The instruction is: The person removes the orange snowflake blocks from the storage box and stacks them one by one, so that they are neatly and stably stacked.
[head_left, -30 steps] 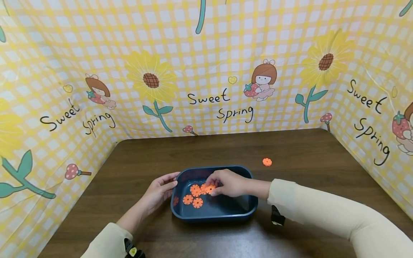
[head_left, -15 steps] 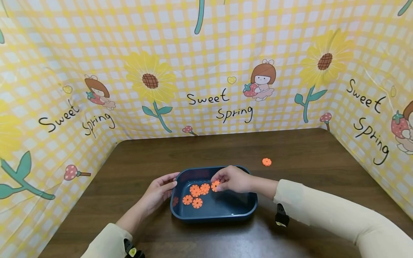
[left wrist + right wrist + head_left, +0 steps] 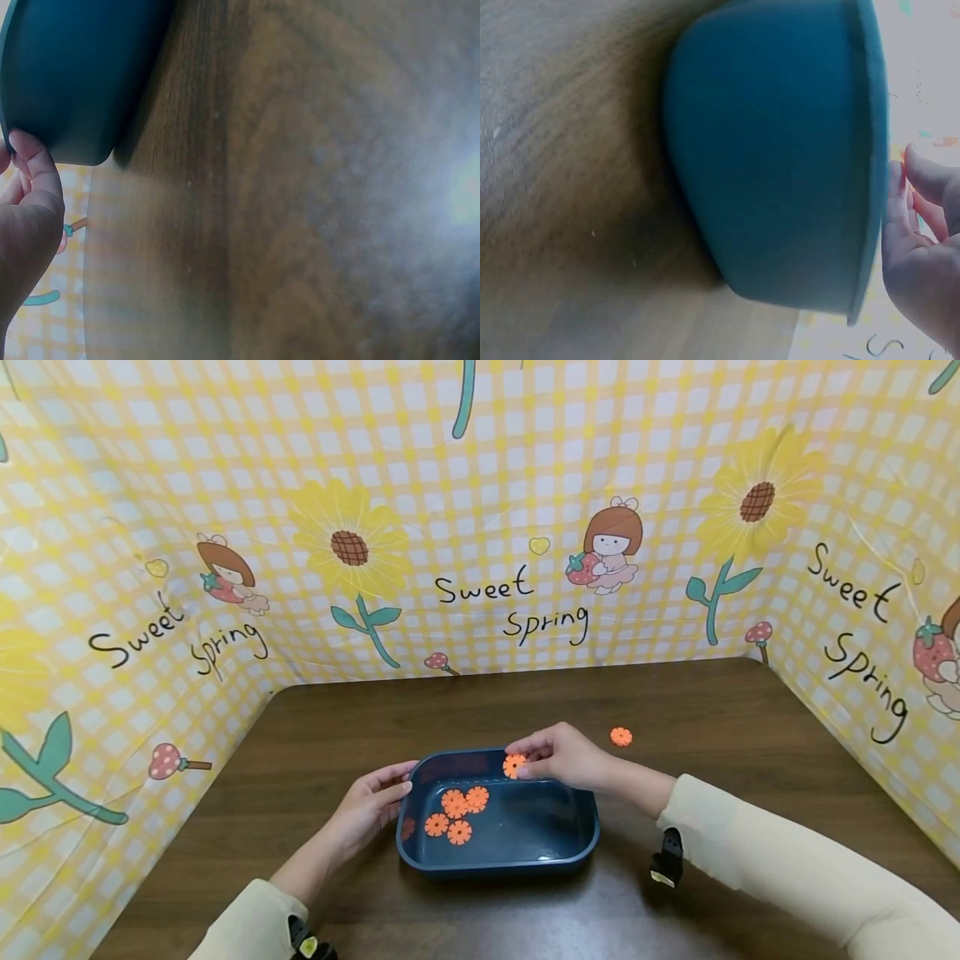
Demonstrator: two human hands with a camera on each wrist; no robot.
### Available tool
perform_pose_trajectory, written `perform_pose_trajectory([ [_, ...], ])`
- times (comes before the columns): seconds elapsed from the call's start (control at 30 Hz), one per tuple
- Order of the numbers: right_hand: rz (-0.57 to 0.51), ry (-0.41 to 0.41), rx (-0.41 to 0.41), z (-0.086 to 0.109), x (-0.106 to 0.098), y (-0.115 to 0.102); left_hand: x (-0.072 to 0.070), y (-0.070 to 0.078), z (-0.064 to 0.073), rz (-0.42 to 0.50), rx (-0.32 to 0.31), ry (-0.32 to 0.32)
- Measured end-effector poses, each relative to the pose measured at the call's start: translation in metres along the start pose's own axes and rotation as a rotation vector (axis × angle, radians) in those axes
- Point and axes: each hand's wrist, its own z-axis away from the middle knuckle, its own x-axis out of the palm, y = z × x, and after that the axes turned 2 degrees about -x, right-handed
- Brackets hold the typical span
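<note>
A dark blue rectangular basin (image 3: 517,866) with rounded corners stands on the table. Its left end is held at the rim by my left hand (image 3: 365,810), thumb on the near side of the edge; the left wrist view also shows these fingers (image 3: 37,169) at the rim. Between thumb and fingers my right hand (image 3: 573,758) pinches an orange notched disc (image 3: 514,766), raised near the basin's back wall. Several like orange discs (image 3: 455,803) lie on the basin floor toward the left, some overlapping. In the right wrist view the basin's outer wall hides most of the disc.
One more orange disc (image 3: 621,737) lies on the brown wooden table (image 3: 360,718), behind the basin and to the right. A yellow checked cloth (image 3: 480,527) with printed flowers hangs around the table's back and sides.
My right hand has lifted one disc off the group on the basin floor and carried it right and toward the back wall. My left hand has stayed at the rim.
</note>
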Motion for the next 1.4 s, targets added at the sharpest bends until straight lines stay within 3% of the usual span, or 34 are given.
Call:
perform_pose_trajectory([
  [0.4,-0.056,0.135,0.043,0.013,-0.040,0.002,0.000,0.000,0.000,0.010,-0.009,0.022],
  [0.67,-0.089,0.204,0.047,0.026,-0.067,0.016,0.000,0.001,-0.001,0.005,-0.011,0.021],
  [0.9,-0.089,0.285,0.098,0.036,-0.088,0.036,0.000,0.001,-0.001,0.002,-0.003,0.009],
  [1.4,-0.100,0.369,0.104,0.043,-0.114,0.086,-0.001,0.000,-0.002,-0.007,-0.009,0.013],
])
